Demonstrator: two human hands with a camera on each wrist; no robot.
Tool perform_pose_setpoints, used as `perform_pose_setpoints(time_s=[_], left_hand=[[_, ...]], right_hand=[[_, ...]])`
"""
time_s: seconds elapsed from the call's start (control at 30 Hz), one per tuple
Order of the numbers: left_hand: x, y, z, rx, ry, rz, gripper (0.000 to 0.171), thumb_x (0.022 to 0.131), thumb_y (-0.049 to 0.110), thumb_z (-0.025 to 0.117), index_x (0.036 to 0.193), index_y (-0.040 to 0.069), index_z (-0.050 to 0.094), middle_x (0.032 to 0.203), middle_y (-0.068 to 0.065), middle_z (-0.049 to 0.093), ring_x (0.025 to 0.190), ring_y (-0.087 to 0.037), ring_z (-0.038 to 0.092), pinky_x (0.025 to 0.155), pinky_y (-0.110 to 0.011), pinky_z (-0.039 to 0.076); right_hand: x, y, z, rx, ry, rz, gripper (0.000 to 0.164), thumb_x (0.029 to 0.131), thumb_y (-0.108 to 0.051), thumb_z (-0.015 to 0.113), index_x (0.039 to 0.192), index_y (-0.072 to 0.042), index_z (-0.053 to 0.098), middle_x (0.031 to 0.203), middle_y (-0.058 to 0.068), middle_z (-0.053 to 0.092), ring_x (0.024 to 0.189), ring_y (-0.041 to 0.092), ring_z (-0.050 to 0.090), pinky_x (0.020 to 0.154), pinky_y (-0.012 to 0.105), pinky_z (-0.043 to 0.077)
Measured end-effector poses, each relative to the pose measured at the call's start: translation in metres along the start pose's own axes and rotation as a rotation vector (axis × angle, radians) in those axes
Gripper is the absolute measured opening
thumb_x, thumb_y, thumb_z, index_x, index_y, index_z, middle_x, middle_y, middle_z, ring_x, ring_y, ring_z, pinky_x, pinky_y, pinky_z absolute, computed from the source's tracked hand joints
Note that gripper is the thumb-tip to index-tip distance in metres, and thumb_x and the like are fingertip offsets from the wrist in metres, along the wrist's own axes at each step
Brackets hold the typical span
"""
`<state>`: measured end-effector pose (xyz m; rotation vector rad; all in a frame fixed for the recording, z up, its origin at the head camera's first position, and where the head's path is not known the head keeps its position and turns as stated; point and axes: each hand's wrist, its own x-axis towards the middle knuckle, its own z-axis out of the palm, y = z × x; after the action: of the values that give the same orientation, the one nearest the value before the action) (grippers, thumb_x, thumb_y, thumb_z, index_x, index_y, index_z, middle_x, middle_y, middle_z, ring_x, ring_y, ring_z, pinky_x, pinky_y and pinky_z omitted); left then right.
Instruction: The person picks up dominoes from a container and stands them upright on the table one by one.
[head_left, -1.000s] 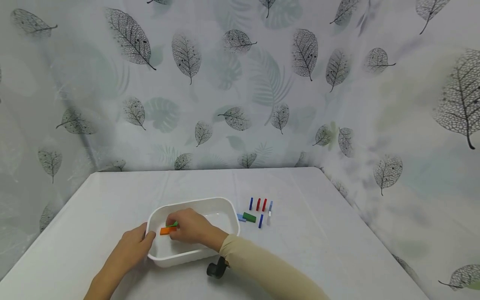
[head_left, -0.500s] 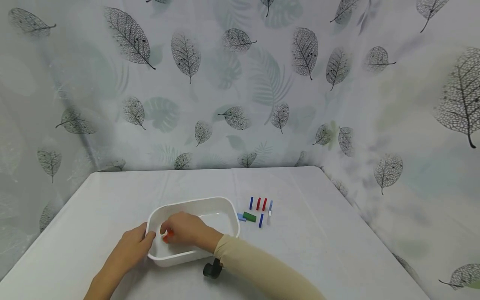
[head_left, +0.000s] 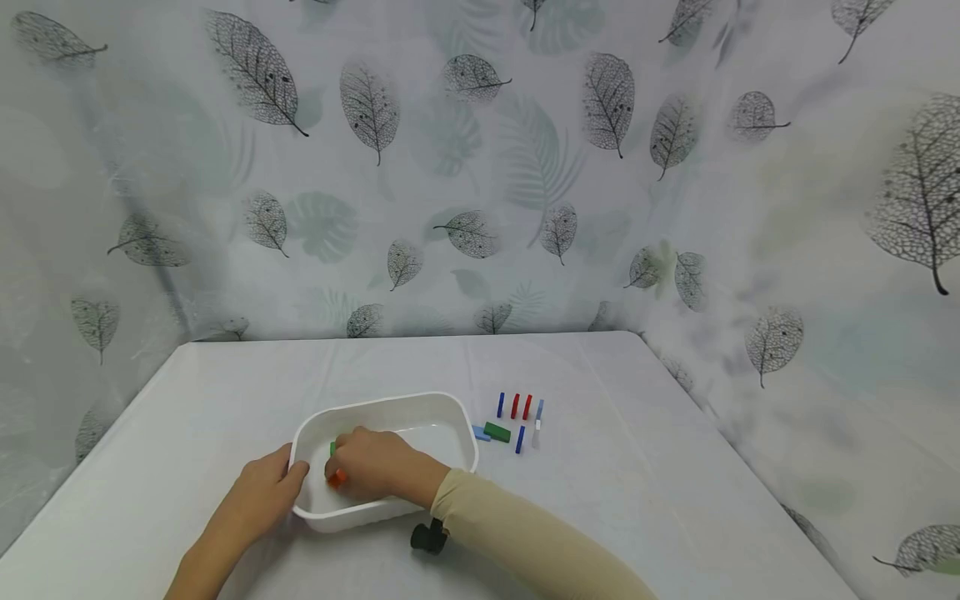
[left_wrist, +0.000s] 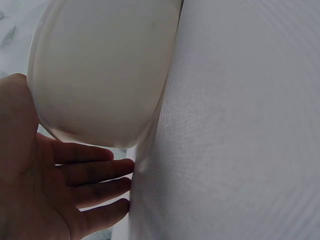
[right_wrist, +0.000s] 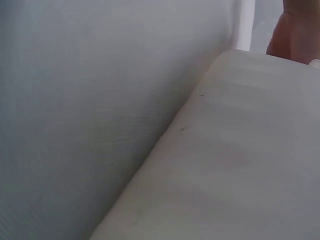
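Observation:
A white plastic tray lies on the table. In the head view my left hand grips its left end, thumb over the rim. The left wrist view shows that left hand with its fingers along the tray's outer end wall. Inside the tray, my right hand pinches a small orange piece, mostly hidden by the fingers. A green piece peeks out beside the right hand's knuckles. In the right wrist view the tray's outer side hides the right fingers.
Right of the tray lie several small sticks, among them a red stick and a blue stick. A thicker green block touches a light blue piece. A black wrist mount hangs under the right wrist.
One second ago the orange piece lay flat, with a green one by the right fingers. Now the orange is mostly covered by that hand, which has shifted slightly. The left hand stays put.

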<state>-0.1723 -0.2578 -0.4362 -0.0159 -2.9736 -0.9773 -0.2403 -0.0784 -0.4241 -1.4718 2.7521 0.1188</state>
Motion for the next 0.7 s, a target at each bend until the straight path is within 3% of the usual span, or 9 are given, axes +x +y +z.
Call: perform_pose_setpoints(time_s=[0.2, 0.33, 0.47, 0.7], left_hand=[[0.0, 0.001, 0.0, 0.002, 0.001, -0.002, 0.048, 0.107, 0.019, 0.043, 0.139, -0.016, 0.05, 0.128, -0.035, 0.063, 0.104, -0.038, 0.069, 0.085, -0.057, 0.058], [-0.001, 0.001, 0.0, -0.003, -0.003, 0.007, 0.049, 0.108, 0.019, 0.042, 0.14, -0.016, 0.049, 0.131, -0.036, 0.061, 0.113, -0.048, 0.066, 0.087, -0.058, 0.057], [-0.001, -0.001, 0.0, 0.003, 0.007, 0.021, 0.048, 0.107, 0.019, 0.043, 0.14, -0.016, 0.05, 0.131, -0.035, 0.061, 0.117, -0.05, 0.064, 0.089, -0.06, 0.056], [0.001, -0.001, 0.0, 0.013, 0.01, 0.007, 0.046, 0.106, 0.019, 0.044, 0.136, -0.016, 0.053, 0.125, -0.033, 0.065, 0.104, -0.039, 0.069, 0.088, -0.059, 0.056]], right_hand=[[0.0, -0.001, 0.002, -0.119, 0.045, -0.061, 0.01, 0.097, -0.03, 0.077, 0.105, -0.035, 0.079, 0.088, -0.014, 0.061, 0.078, 0.002, 0.055, 0.062, 0.019, 0.048], [0.0, -0.001, 0.003, -0.147, 0.035, -0.039, 0.008, 0.098, -0.032, 0.073, 0.103, -0.026, 0.074, 0.084, -0.013, 0.06, 0.072, 0.002, 0.054, 0.062, 0.018, 0.048], [0.001, 0.002, 0.003, -0.06, 0.02, 0.015, 0.017, 0.094, -0.036, 0.076, 0.101, -0.023, 0.067, 0.079, -0.012, 0.055, 0.066, 0.003, 0.051, 0.056, 0.019, 0.044], [-0.002, 0.013, 0.002, 0.196, 0.063, 0.053, 0.024, 0.087, -0.031, 0.082, 0.102, -0.021, 0.065, 0.076, -0.015, 0.055, 0.068, 0.001, 0.05, 0.057, 0.014, 0.04]])
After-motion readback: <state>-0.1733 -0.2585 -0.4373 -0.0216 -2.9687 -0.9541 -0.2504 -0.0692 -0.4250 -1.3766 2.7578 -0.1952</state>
